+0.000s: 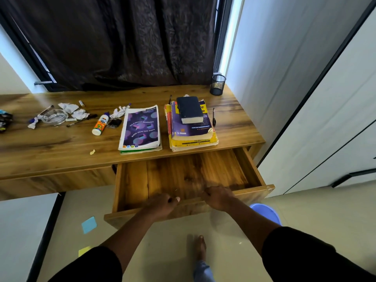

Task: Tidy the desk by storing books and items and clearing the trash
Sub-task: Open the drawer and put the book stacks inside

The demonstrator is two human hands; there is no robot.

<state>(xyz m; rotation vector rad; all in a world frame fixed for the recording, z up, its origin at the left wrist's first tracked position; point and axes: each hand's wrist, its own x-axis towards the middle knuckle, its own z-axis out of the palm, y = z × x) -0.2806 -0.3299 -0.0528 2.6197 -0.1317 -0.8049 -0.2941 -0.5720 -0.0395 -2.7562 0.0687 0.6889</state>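
Wooden drawer (183, 176) is standing pulled out under the desk (61, 143), both hands on its front edge.

Left hand (162, 203) and right hand (218, 197) are curling their fingers over the front panel, gripping it, probably to hold the drawer open as storage. Two book piles are waiting directly above it: a purple-covered book (140, 129) and a stack (191, 127) with a dark book on top. Crumpled paper (71, 110) and a glue bottle (100, 124) are lying further left, not yet cleared.
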